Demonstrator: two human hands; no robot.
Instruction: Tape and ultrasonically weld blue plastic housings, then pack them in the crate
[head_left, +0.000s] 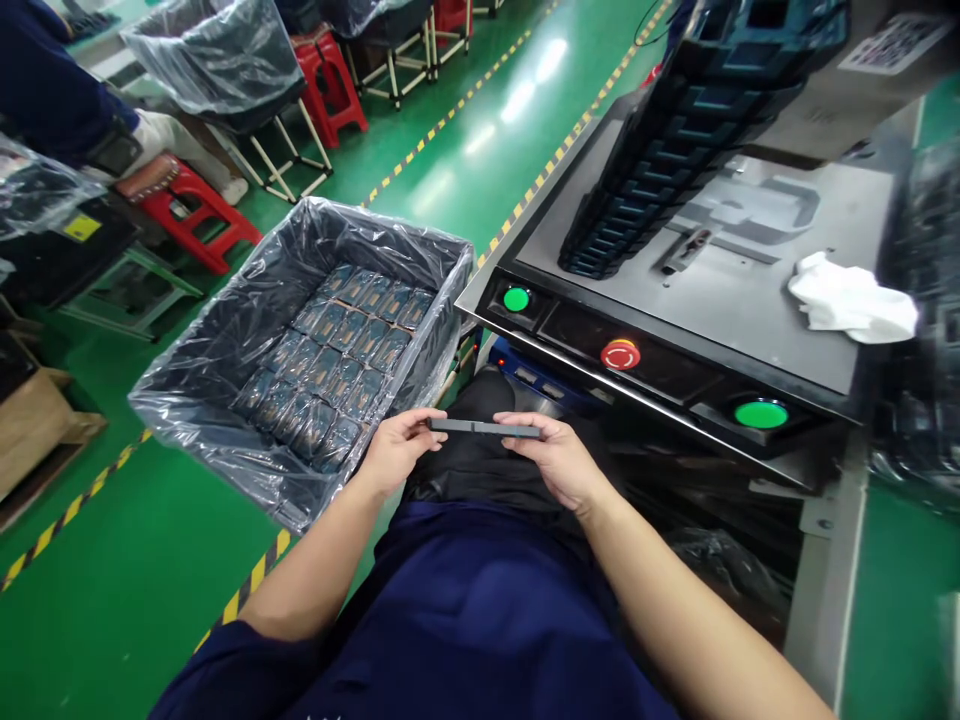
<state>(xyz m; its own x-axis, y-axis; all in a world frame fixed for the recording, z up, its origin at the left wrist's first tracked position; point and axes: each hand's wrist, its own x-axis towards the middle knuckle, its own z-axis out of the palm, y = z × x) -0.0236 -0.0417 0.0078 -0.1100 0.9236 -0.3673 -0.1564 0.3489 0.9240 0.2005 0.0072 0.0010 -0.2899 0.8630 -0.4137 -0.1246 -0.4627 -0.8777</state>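
Above my lap I hold a thin dark grey plastic part [474, 427], seen edge-on as a narrow bar with a small notch near its middle. My left hand [401, 447] pinches its left end between thumb and fingers. At the other end my right hand [559, 455] grips it the same way. The part's broad face is hidden from this angle. Left of my hands stands a large bin [300, 215] lined with clear plastic. Inside it, several dark parts [330, 350] lie in rows.
To my right is a machine with a metal table [757, 270], two green buttons [761, 414] and a red stop button [620, 354]. A stack of dark trays [660, 160] and a white cloth [851, 300] rest on it. A seated co-worker [52, 80] and red stools [191, 215] are at left.
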